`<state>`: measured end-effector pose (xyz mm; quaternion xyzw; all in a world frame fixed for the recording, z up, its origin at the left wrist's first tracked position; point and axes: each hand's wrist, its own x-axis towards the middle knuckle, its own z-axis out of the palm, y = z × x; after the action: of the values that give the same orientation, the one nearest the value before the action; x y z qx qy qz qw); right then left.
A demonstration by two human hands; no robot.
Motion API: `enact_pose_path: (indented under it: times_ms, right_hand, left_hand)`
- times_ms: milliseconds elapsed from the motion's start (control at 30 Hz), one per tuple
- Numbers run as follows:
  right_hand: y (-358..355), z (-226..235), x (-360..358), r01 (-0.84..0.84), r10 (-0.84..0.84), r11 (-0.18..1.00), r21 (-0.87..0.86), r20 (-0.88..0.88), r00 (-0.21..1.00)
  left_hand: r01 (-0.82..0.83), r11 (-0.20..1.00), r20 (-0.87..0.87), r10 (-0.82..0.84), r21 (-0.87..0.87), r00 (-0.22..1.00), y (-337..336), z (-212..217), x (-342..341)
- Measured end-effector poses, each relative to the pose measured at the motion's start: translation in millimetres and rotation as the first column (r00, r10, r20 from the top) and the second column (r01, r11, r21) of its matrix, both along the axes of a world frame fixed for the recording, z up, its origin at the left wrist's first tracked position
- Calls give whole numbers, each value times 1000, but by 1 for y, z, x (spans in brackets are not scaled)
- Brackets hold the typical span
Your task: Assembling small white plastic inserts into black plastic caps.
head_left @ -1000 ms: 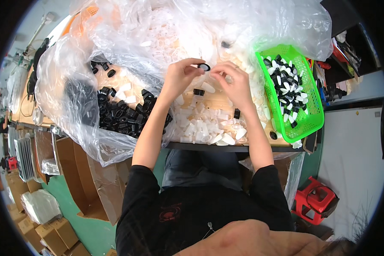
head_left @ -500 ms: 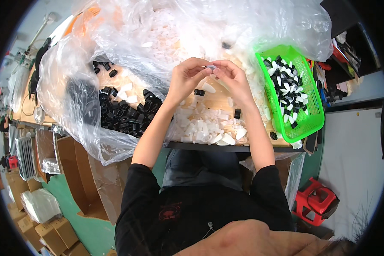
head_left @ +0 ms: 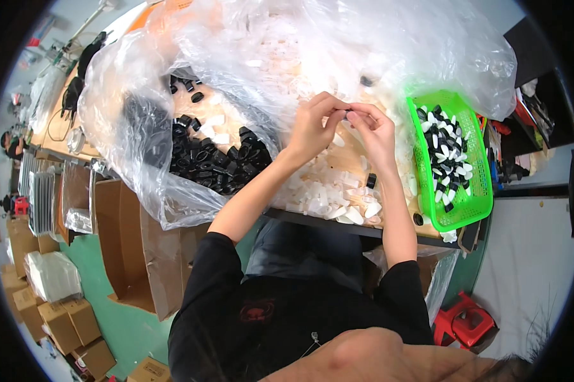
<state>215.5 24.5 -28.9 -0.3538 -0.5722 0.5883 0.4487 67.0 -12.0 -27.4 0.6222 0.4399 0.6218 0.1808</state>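
My left hand [head_left: 312, 127] and my right hand [head_left: 377, 130] meet fingertip to fingertip above the middle of the wooden desk [head_left: 220, 127], pinching a small plastic piece [head_left: 349, 115] between them. The piece is mostly hidden by my fingers; only a dark sliver shows, too small to tell its shape. Both hands are curled narrow around it, thumbs and forefingers closed on it.

Under my hands lies a heap of small white plastic parts [head_left: 338, 197] that runs to the desk's near edge. One small black plastic cap [head_left: 371, 181] sits among them, just below my right wrist. To the left, a pile of black plastic caps [head_left: 210, 162] lies partly under a big crumpled clear plastic bag [head_left: 287, 57] that covers the far side of the desk. At the right edge stands a bright green plastic basket [head_left: 484, 184] holding black-and-white assembled pieces [head_left: 446, 153].
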Motion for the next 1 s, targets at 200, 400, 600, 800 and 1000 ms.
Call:
enact_pose_path:
  times_ms: [200, 400, 600, 800, 1000]
  right_hand:
    - [-7, -9, -7, 87, -102, 973, 212, 61, 993]
    - [8, 7, 12, 192, -370, 800, 568, 217, 903]
    - [25, 45, 98, 438, -827, 484, 758, 233, 511]
    - [34, 31, 106, 370, -910, 390, 843, 292, 293]
    - [40, -4, 57, 115, -619, 611, 783, 381, 687]
  left_hand:
    - [-71, 997, -88, 72, 19, 994, -1, 1, 0]
    - [-97, 985, -495, 15, -140, 869, -45, 43, -37]
    - [-844, 458, -915, 142, -279, 379, -165, 22, -112]
    - [-717, 648, -837, 221, -258, 500, -167, 2, -111]
    - [-663, 739, -711, 405, -116, 575, -113, -20, -109]
